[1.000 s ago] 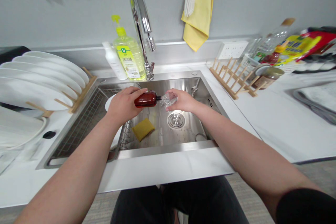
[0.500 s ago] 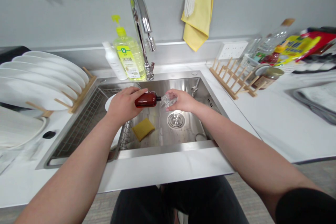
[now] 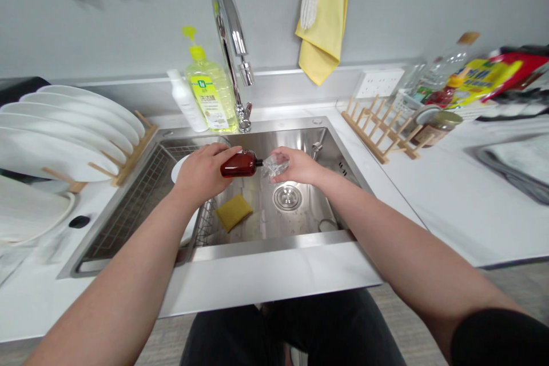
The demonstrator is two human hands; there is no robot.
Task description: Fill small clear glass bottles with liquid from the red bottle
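My left hand (image 3: 205, 170) is wrapped round a reddish-brown bottle (image 3: 239, 164), tipped on its side with its dark narrow neck pointing right. At that neck, my right hand (image 3: 295, 165) grips a small clear glass (image 3: 275, 166), its fingers curled about it. Neck and glass meet or nearly so; I cannot tell if any liquid passes between them. Both are above the steel sink (image 3: 262, 222). Below them, a yellow sponge (image 3: 234, 212) lies on the sink floor, left of the drain (image 3: 287, 198). A white plate, partly hidden, sits behind my left hand.
A wire rack (image 3: 128, 200) fills the sink's left side. Behind stand the faucet (image 3: 229, 28), a dish soap bottle (image 3: 212, 94) and a white bottle (image 3: 187, 101). White plates (image 3: 64, 131) stand at left; a wooden rack (image 3: 381, 128), a jar (image 3: 440, 127) and packets are at right.
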